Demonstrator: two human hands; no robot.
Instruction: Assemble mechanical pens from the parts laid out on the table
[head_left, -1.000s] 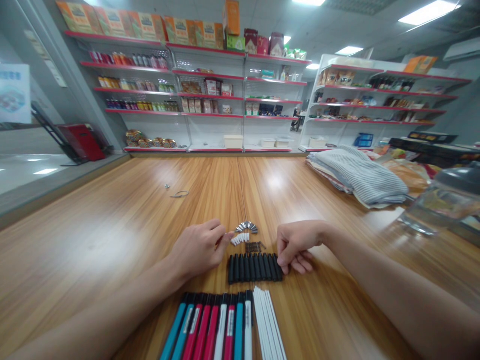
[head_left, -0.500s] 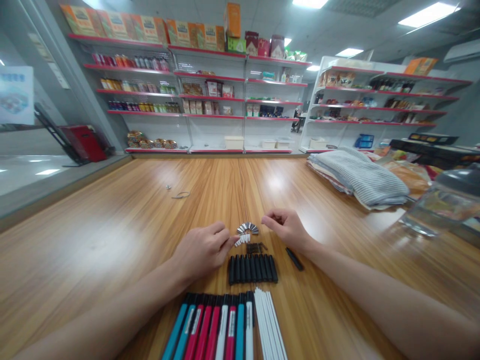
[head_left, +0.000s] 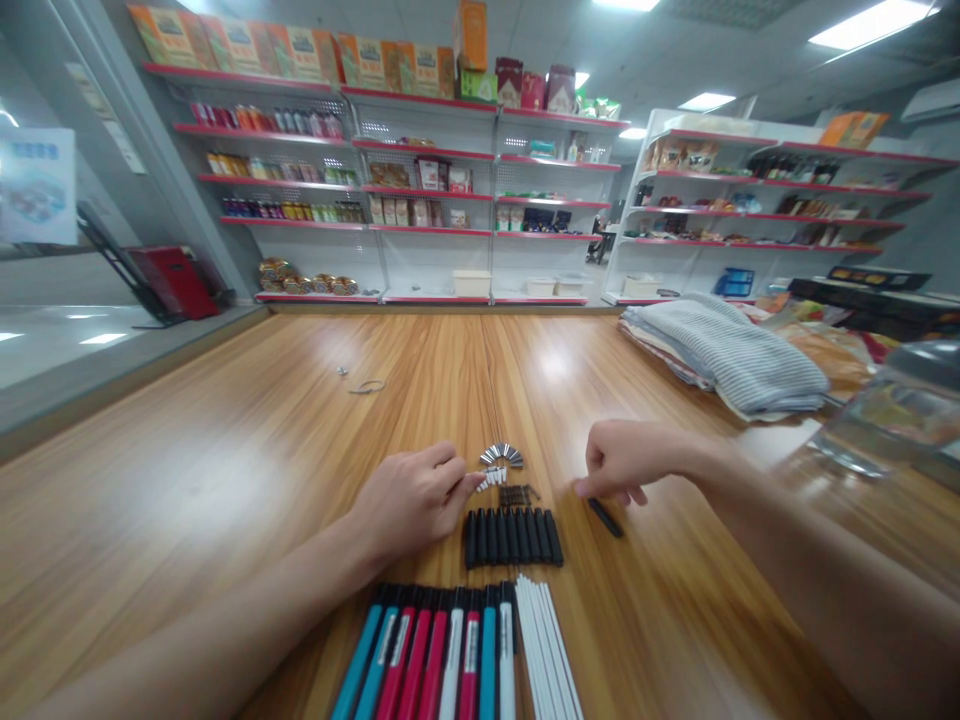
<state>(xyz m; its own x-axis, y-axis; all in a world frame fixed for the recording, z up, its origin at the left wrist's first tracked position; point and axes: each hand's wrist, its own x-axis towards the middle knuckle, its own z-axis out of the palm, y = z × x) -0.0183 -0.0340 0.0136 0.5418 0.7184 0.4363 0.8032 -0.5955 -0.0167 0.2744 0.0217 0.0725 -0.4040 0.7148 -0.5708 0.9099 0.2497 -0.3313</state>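
My left hand rests on the wooden table, its pinched fingertips at a small cluster of white pen parts. Just beyond lies a fan of silver metal clips, and a small heap of dark springs sits to the right. My right hand hovers with fingers apart, just above a loose black pen barrel. Left of that barrel is a neat row of black barrels. Nearer me lie coloured pens and white tubes.
A folded striped cloth and a glass jar stand to the right on the table. Small metal bits lie further out. Red-edged store shelves line the back wall.
My right hand has moved right and now hangs over the loose black barrel, which lay in the row a second ago. My left hand has barely moved.
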